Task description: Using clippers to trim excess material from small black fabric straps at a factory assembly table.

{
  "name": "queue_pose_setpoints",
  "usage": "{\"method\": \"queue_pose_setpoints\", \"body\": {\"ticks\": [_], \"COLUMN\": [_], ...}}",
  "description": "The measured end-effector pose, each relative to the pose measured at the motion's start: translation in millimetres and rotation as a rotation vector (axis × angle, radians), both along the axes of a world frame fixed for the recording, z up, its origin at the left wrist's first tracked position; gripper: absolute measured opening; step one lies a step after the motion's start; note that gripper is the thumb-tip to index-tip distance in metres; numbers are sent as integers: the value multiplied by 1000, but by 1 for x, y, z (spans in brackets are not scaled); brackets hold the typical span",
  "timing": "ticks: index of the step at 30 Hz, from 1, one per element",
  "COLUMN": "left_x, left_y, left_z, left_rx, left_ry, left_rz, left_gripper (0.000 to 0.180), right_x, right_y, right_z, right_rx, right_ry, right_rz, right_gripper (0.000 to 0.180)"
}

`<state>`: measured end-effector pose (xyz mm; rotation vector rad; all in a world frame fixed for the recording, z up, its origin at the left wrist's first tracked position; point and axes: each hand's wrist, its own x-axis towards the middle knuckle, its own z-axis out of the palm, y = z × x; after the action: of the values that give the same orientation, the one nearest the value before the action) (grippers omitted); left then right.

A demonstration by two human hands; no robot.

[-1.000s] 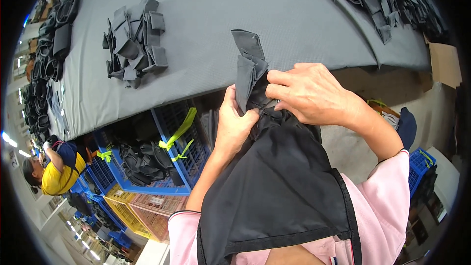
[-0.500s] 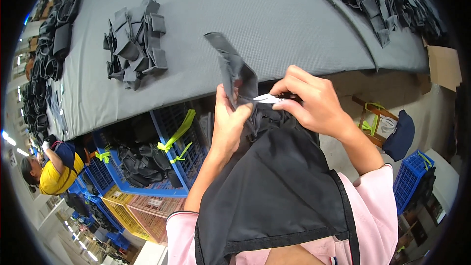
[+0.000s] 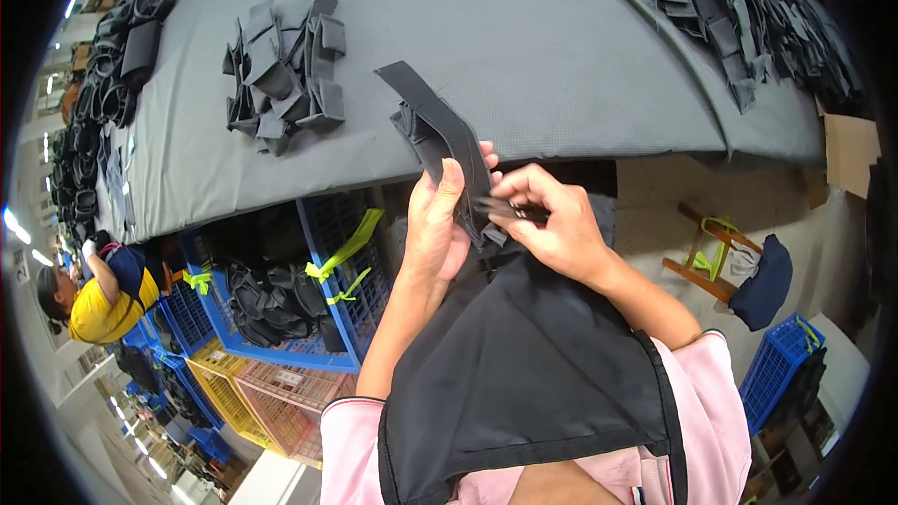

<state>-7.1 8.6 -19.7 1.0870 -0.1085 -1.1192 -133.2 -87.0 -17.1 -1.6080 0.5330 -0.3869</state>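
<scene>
My left hand (image 3: pixel 436 220) grips a dark grey fabric strip (image 3: pixel 432 112), thumb on its near face and fingertips showing past its right edge. The strip's free end stands up and leans left over the table edge; a folded flap hangs along its left side. Closed around small thread snips (image 3: pixel 520 211), my right hand (image 3: pixel 561 229) is just right of the strip. The snips' tips are close to the strip's lower part, blurred; whether they touch it I cannot tell. Below both hands lies my black apron (image 3: pixel 533 355).
A grey-covered table (image 3: pixel 393 9) spans ahead, bearing a pile of folded fabric pieces (image 3: pixel 285 65) and a heap of strips (image 3: pixel 720 9) at far right. Under it, a blue crate (image 3: pixel 351 299) holds dark pieces. A wooden stool (image 3: pixel 711 252) stands right. Another person (image 3: pixel 108 299) is at far left.
My left hand has turned the strip, so its long flat face now shows. The snips have shifted slightly down, and their pale blades no longer show clearly.
</scene>
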Motion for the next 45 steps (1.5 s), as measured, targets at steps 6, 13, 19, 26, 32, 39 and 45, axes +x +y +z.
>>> {"method": "queue_pose_setpoints", "body": {"ticks": [6, 13, 19, 26, 32, 39, 45], "left_x": [6, 7, 13, 16, 17, 16, 15], "left_y": [-1, -1, 1, 0, 3, 3, 2], "left_z": [2, 4, 0, 0, -3, -2, 0], "left_rx": [-117, -194, -313, -351, -369, -354, -358], "left_ry": [144, 118, 264, 389, 464, 485, 469], "left_rz": [26, 12, 62, 118, 149, 146, 126], "left_gripper": [46, 43, 43, 43, 43, 43, 43], "right_x": [9, 13, -2, -11, -9, -10, -8], "right_y": [4, -1, 12, 15, 15, 16, 13], "right_z": [12, 5, 10, -1, 1, 3, 0], "right_rx": [-267, -162, -338, -696, -774, -827, -895], "right_ry": [-53, 60, 169, 30, -64, -59, -198], "right_rz": [-237, 63, -75, -154, -120, -71, -171], "right_gripper": [17, 16, 30, 28, 28, 28, 24]}}
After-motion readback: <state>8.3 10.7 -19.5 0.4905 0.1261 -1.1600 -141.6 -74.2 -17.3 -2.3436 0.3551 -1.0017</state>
